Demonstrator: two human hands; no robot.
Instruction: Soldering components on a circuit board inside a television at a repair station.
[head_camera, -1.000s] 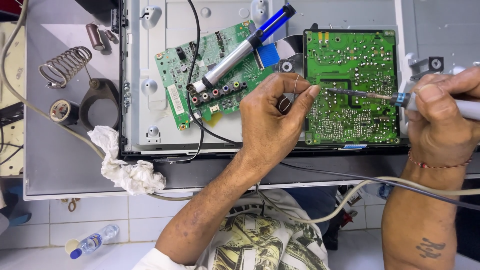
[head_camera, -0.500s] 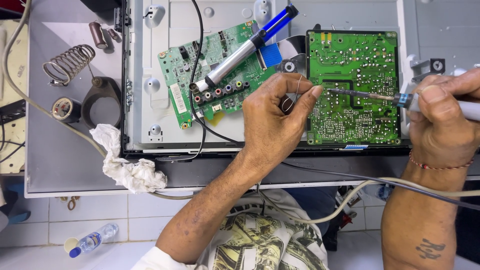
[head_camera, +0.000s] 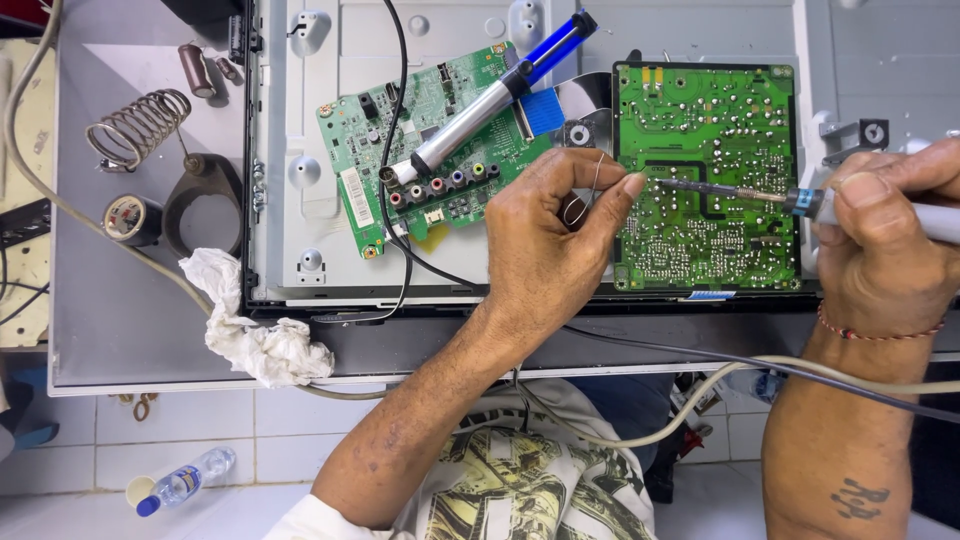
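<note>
Solder wire (head_camera: 596, 185) sits pinched between the thumb and forefinger of our left hand (head_camera: 545, 250), its thin loop curling up just left of the green circuit board (head_camera: 705, 170), which lies in the open back of a screen on the tabletop (head_camera: 120, 310). Our right hand (head_camera: 880, 240) has its grip closed around the soldering iron (head_camera: 800, 200), and the iron's tip reaches left onto the board, close to our left fingertip.

We judge the main risk to be that closeness: the hot tip lies just beside the finger feeding the wire, so a small slip could burn skin. The board is crowded with joints, and we think too much wire or a wandering tip could bridge two neighbouring points. The iron's cord (head_camera: 760, 370) trails across the near edge toward our lap; if it snags, it could tug the iron off its spot. A solder sucker (head_camera: 490, 100) rests loose on the other board (head_camera: 430, 140) to the left, near our left wrist, and a nudge could roll it. The white rag (head_camera: 255, 335) hangs over the near left edge.
</note>
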